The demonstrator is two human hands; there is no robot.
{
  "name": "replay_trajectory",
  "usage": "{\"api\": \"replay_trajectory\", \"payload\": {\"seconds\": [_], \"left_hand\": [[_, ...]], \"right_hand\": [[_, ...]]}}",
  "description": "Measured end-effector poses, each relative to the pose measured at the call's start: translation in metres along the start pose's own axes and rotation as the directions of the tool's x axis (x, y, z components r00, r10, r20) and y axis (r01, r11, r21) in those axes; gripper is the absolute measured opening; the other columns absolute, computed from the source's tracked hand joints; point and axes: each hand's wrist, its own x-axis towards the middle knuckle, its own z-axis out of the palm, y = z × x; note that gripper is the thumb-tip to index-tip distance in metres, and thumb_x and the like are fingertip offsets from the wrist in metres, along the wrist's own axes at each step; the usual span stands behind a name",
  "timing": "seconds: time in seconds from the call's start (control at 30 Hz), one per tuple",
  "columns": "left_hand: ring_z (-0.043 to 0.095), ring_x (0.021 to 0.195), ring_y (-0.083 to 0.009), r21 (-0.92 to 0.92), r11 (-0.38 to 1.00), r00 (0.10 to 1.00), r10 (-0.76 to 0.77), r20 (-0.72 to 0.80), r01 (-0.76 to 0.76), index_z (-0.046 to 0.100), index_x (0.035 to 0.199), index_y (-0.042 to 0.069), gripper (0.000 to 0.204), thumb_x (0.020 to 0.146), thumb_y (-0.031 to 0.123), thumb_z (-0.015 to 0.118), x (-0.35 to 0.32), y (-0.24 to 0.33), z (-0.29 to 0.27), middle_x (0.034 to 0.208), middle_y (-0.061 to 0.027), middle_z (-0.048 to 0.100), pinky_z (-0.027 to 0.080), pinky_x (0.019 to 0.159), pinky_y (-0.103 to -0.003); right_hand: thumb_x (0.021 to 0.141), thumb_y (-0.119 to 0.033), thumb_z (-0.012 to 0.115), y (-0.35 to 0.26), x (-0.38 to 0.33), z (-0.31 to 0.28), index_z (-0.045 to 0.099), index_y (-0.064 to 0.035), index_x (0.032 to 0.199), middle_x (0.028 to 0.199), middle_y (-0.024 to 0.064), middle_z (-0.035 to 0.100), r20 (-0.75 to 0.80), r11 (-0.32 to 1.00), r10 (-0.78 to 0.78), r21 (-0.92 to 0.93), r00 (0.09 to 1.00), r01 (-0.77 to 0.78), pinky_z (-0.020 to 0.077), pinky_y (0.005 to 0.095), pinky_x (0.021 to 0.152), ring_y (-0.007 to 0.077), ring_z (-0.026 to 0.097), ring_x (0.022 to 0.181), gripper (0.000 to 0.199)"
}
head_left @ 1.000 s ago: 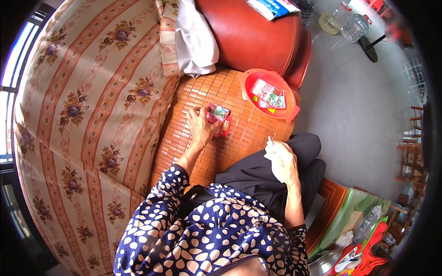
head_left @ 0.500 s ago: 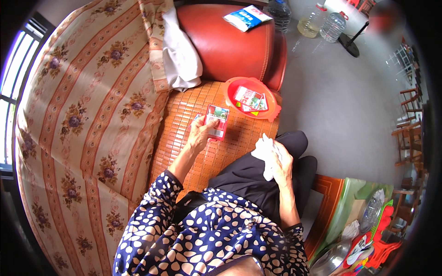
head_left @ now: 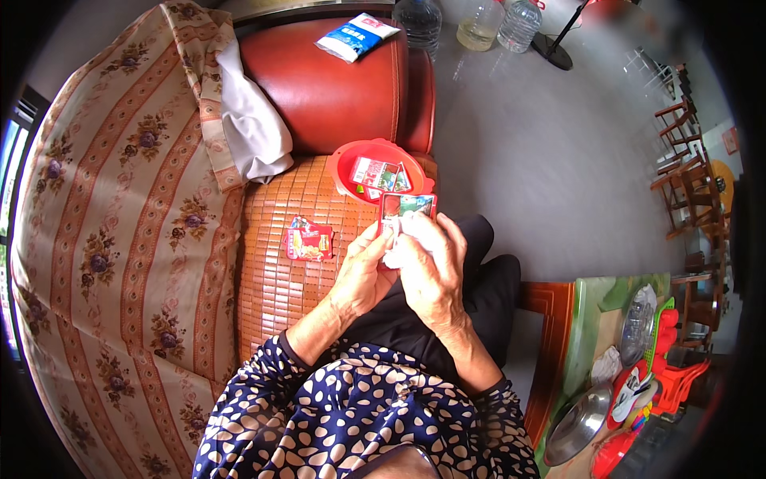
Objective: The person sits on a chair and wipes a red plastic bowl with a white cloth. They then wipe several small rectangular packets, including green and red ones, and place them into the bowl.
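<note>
My left hand (head_left: 361, 273) is closed on a flat red packet (head_left: 418, 205) with a printed picture, its thumb lying over the near part. In my right hand (head_left: 435, 275) is a crumpled white cloth (head_left: 423, 231), pressed against the packet's face; I cannot tell if it is tissue or fabric. Both hands meet above my lap, just on the near side of a red plastic basin (head_left: 341, 165). Several similar packets (head_left: 373, 171) lie inside that basin. Left of my hands, more red packets (head_left: 309, 243) lie overlapping on the brown tile mat (head_left: 267, 279).
A red leather armrest (head_left: 319, 88) bears a blue and white packet (head_left: 357, 37). Floral fabric (head_left: 120, 239) drapes the left side. At right, a green-topped table (head_left: 586, 319) holds a metal bowl (head_left: 581, 423). Large bottles (head_left: 520, 26) and wooden chairs (head_left: 678, 180) stand beyond.
My right hand has brought the white cloth over from my lap onto the packet. My left hand has moved right with the packet, leaving other packets visible on the mat. The view has shifted.
</note>
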Motion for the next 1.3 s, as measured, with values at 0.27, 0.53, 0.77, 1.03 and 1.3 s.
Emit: {"api": "replay_trajectory", "payload": {"seconds": [0.27, 0.53, 0.77, 1.03, 1.3], "left_hand": [[0.059, 0.112, -0.0178, 0.087, 0.996, 1.000, 0.006, 0.021, -0.008, 0.050, 0.130, 0.005, 0.034, 0.097, 0.014, 0.054, 0.004, -0.005, 0.012, 0.121, -0.0068, 0.061, 0.049, 0.097, -0.037], [0.055, 0.115, -0.0214, -0.174, 0.974, 0.987, -0.129, 0.094, 0.144, 0.049, 0.130, 0.007, 0.052, 0.101, 0.048, 0.037, 0.015, -0.014, 0.007, 0.123, -0.0095, 0.059, 0.041, 0.104, -0.040], [0.049, 0.126, -0.0231, -0.060, 0.986, 0.987, -0.158, -0.022, 0.156, 0.043, 0.138, 0.012, 0.054, 0.099, 0.050, 0.040, 0.012, -0.007, 0.031, 0.134, -0.0089, 0.052, 0.037, 0.108, -0.040], [0.045, 0.130, -0.0217, -0.107, 0.988, 0.993, -0.114, -0.023, 0.111, 0.040, 0.141, 0.013, 0.056, 0.099, 0.051, 0.038, 0.012, -0.004, 0.040, 0.139, -0.0066, 0.048, 0.034, 0.110, -0.040], [0.051, 0.121, -0.0177, -0.267, 0.952, 0.987, -0.128, 0.099, 0.150, 0.046, 0.134, 0.010, 0.053, 0.100, 0.050, 0.040, 0.018, -0.006, 0.027, 0.129, -0.0056, 0.054, 0.040, 0.106, -0.036]], "right_hand": [[0.079, 0.000, 0.063, 0.024, 0.018, -0.001, 0.064, -0.0024, 0.111, 0.116, 0.0110, 0.061, -0.120, 0.986, 0.166, 0.013, 0.979, -0.166, 0.0485, 0.0376, 0.083, 0.0296, 0.058, 0.098, 0.031], [0.076, -0.008, 0.067, 0.005, 0.008, -0.002, 0.067, -0.0034, 0.105, 0.120, 0.0083, 0.062, 0.082, 0.997, -0.045, -0.062, 0.996, 0.050, 0.0523, 0.0365, 0.082, 0.0280, 0.059, 0.096, 0.029], [0.077, -0.007, 0.065, 0.021, 0.037, -0.003, 0.069, -0.0037, 0.105, 0.115, 0.0050, 0.065, 0.008, 0.986, -0.099, -0.133, 0.995, 0.099, 0.0511, 0.0349, 0.080, 0.0259, 0.060, 0.094, 0.028], [0.080, -0.009, 0.063, 0.019, 0.044, -0.001, 0.068, -0.0057, 0.107, 0.122, 0.0024, 0.062, 0.037, 0.983, -0.048, -0.175, 0.998, 0.054, 0.0517, 0.0353, 0.080, 0.0284, 0.057, 0.097, 0.028], [0.077, -0.007, 0.065, 0.011, 0.035, -0.003, 0.068, -0.0036, 0.104, 0.118, 0.0049, 0.063, 0.048, 0.987, -0.066, -0.141, 0.997, 0.073, 0.0520, 0.0347, 0.080, 0.0277, 0.058, 0.096, 0.028]]}}
